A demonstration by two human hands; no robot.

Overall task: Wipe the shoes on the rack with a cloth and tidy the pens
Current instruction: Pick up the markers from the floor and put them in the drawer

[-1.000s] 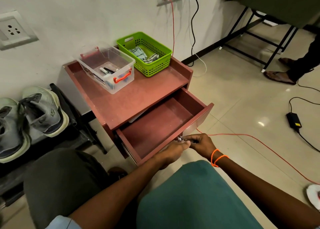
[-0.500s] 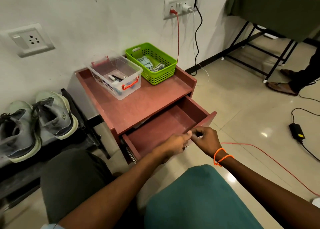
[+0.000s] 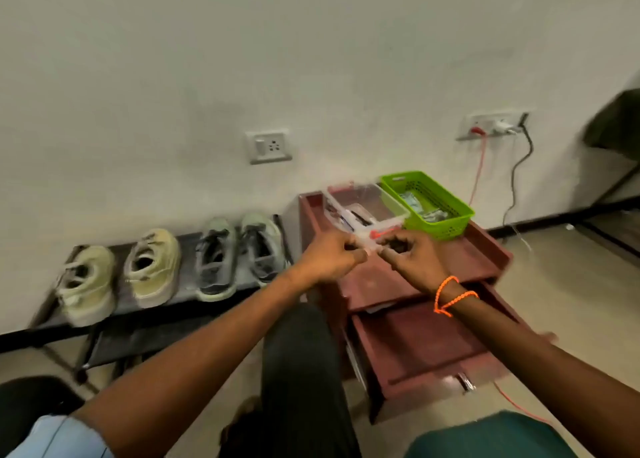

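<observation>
Both hands have left the drawer front and come up to the clear plastic box (image 3: pixel 363 208) on the red cabinet's tabletop (image 3: pixel 485 249). The left hand (image 3: pixel 329 258) now has its fingers curled at the box's near end, and the right hand (image 3: pixel 412 256), an orange band at its wrist, curls its fingers at the same end by the red latch; the blur leaves it unclear whether either grip truly clasps the box or only touches it. The pens (image 3: pixel 356 216) lie inside the box as dark and white sticks, as they did before. The green basket (image 3: pixel 429 203) stands just beside the box on its right, touching or nearly so, with folded cloth in it. The drawer (image 3: pixel 426 346) below stays pulled open, now with no hand on it. The view has swung up and to the left, so the shoe rack (image 3: pixel 145 319) shows along the wall left of the cabinet, carrying four shoes: a pale yellow pair (image 3: pixel 121 274) and a grey-green pair (image 3: pixel 239 253), where only the grey pair showed earlier. A wall socket (image 3: pixel 269 146) sits above the shoes.
</observation>
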